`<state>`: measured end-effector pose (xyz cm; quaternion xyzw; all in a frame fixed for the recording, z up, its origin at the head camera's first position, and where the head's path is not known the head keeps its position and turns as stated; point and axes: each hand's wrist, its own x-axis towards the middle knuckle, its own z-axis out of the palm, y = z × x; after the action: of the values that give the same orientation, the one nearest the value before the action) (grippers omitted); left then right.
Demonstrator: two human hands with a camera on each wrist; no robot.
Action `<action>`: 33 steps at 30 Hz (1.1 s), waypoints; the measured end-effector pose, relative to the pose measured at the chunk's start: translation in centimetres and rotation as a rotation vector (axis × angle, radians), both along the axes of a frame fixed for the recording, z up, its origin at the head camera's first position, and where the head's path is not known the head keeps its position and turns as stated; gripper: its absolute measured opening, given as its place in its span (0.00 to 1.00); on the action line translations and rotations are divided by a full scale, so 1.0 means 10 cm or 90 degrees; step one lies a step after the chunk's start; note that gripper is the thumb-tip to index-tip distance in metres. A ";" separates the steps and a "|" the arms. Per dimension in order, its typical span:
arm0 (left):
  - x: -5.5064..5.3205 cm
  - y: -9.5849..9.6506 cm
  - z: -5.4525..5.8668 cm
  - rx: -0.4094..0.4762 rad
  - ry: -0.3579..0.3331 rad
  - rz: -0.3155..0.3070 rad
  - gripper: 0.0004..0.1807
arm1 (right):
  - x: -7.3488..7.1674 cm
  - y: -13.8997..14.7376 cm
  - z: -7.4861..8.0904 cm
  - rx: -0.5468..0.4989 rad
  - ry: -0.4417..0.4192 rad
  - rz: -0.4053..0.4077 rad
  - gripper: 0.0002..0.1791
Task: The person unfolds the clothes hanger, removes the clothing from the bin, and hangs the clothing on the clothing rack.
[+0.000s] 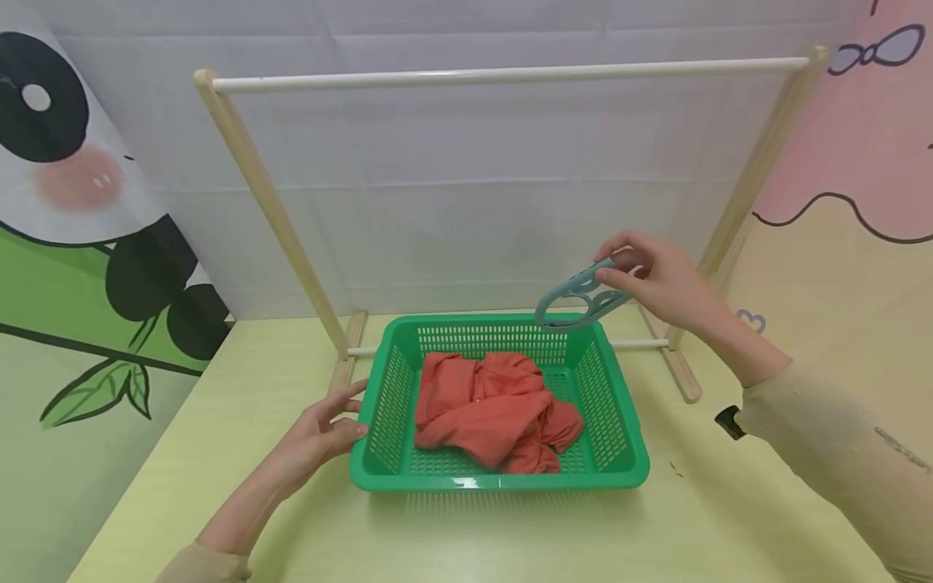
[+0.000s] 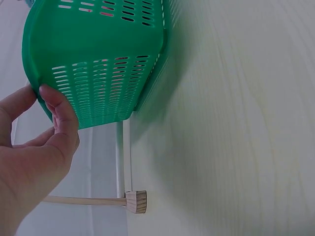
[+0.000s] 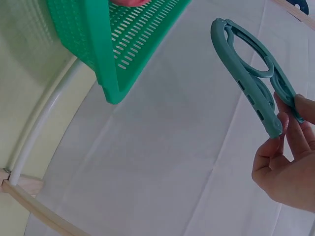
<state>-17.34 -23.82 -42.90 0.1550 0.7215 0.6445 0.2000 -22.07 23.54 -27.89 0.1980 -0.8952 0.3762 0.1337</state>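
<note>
My right hand (image 1: 652, 279) holds a teal folded plastic hanger (image 1: 557, 312) in the air, over the back right corner of a green basket (image 1: 499, 482). In the right wrist view, the thumb and fingers pinch the two ends of the hanger (image 3: 231, 56), and its long sides stand a little apart. At the basket's left side is my left hand (image 1: 321, 437), with the thumb on the rim and a finger beneath it against the outer wall, as the left wrist view shows. A crumpled red-orange garment (image 1: 503, 405) lies inside the basket.
Behind the basket stands a wooden rack with a white top bar (image 1: 510, 77), slanted posts (image 1: 270, 194) and wooden feet (image 1: 681, 372). A thin lower rod (image 1: 641, 344) runs behind the basket. Pale yellow table (image 1: 306, 518) lies under everything, with a white cloth backdrop (image 1: 466, 235) behind.
</note>
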 end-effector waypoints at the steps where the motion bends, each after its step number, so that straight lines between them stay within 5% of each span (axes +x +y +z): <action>1: 0.00 0.00 0.00 -0.002 -0.001 0.002 0.40 | -0.01 -0.01 0.01 -0.010 -0.010 -0.001 0.10; 16: 0.00 -0.01 -0.01 -0.001 -0.011 0.014 0.40 | -0.07 -0.17 0.10 -0.052 -0.089 0.007 0.11; 33: -0.03 -0.01 -0.02 -0.021 -0.014 0.022 0.40 | -0.09 -0.32 -0.01 -0.120 -0.018 -0.029 0.12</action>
<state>-17.61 -23.87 -43.15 0.1320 0.7327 0.6373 0.1989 -23.01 20.32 -27.95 0.1591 -0.8619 0.4583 0.1477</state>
